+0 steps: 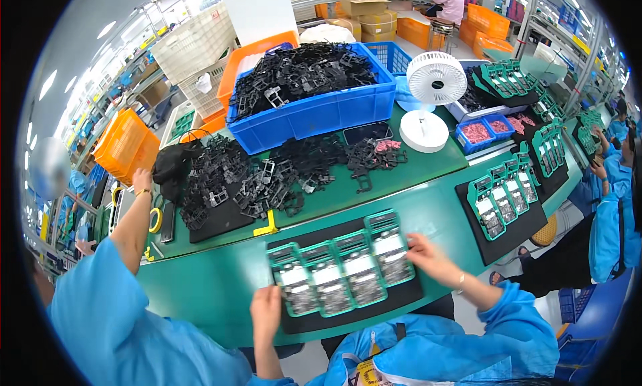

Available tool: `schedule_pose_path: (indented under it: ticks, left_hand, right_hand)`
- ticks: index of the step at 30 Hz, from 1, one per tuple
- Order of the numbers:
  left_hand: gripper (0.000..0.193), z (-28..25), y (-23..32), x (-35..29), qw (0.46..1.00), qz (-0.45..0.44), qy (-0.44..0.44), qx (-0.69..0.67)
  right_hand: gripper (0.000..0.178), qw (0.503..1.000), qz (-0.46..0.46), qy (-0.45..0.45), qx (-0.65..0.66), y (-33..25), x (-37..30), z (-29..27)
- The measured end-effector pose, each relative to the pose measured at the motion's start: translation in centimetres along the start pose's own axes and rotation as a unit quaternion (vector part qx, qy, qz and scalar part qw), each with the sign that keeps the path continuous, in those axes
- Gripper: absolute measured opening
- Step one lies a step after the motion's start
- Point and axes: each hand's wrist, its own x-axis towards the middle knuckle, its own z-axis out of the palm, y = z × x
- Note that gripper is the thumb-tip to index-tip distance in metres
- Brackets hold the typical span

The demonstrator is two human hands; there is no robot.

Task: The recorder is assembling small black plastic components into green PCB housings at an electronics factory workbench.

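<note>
Green frames [361,269], four abreast, lie on the black mat [404,294]. The left hand [266,311] at the mat's left and right hand [431,259] at its right touch the outer frames; whether clamped, I cannot tell.

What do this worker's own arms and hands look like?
The left hand and right hand are ordinary human hands, without gloves. A loose, bright blue sleeve covers the right arm to partway down the forearm, and a thin gold-coloured band circles the right wrist. No cables show on either arm.
</note>
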Motion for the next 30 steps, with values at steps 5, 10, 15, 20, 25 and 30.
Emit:
schedule_pose_path:
  ticks: [5,10,15,20,25,30]
  left_hand:
    - [0.034,3.5,6.6,1.9,0.988,0.108,-0.109,-0.012]
    - [0.027,1.6,13.7,11.3,0.982,0.184,-0.032,0.028]
    - [0.036,8.0,18.3,20.0,0.938,0.334,-0.056,0.067]
    - [0.071,14.6,21.9,22.2,0.93,0.266,-0.1,0.234]
    - [0.059,17.3,22.3,22.6,0.935,0.246,-0.097,0.236]
    - [0.044,11.8,19.6,22.4,0.967,0.21,-0.109,0.091]
  right_hand:
    - [0.024,0.931,-0.112,0.093,-0.334,-3.7,3.8,-10.3]
    - [0.017,0.902,-0.261,0.132,-0.317,-7.7,13.4,-11.1]
    - [0.022,0.834,-0.287,0.117,-0.457,-6.7,22.6,-10.0]
    - [0.026,0.818,-0.232,0.098,-0.517,-5.3,23.8,-10.0]
    - [0.016,0.883,-0.244,0.135,-0.378,-4.2,24.0,-10.3]
    - [0.017,0.94,-0.265,0.122,-0.175,-8.0,19.1,-8.1]
